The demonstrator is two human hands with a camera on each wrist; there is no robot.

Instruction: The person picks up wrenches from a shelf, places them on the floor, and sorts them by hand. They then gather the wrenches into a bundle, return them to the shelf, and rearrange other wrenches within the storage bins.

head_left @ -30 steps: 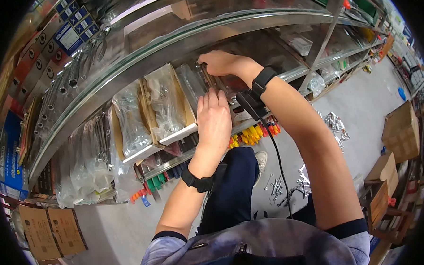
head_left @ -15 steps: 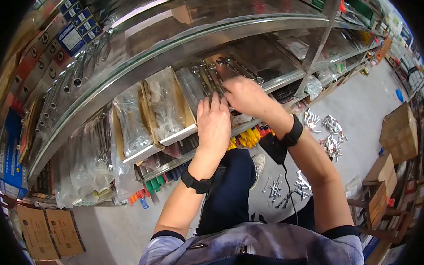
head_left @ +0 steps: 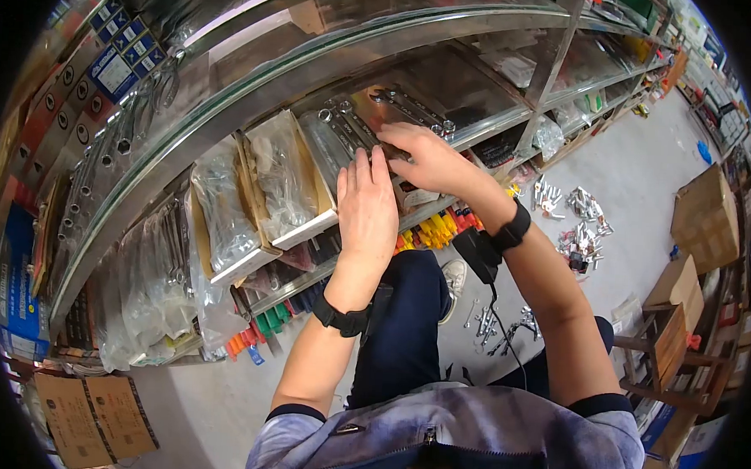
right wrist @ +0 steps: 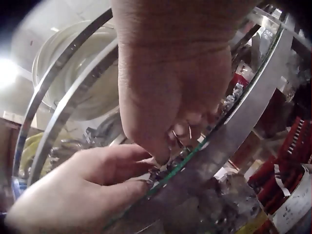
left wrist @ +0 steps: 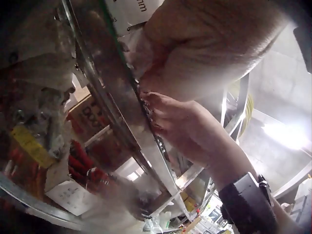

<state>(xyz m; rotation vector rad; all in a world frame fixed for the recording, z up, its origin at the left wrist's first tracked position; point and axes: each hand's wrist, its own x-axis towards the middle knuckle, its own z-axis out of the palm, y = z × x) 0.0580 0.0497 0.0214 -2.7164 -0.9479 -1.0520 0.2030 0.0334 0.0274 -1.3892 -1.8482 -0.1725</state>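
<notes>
Resting flat on wrenches (head_left: 351, 129), left hand (head_left: 366, 211) grip released, right hand (head_left: 429, 157) grasping one, labels unreadable.

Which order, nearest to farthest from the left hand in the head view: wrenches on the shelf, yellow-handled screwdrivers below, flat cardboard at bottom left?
1. Wrenches: on the shelf, at the fingertips of the left hand.
2. Yellow-handled screwdrivers: one shelf down, just right of the hand.
3. Flat cardboard: on the floor, bottom left, clearly farthest.
</notes>
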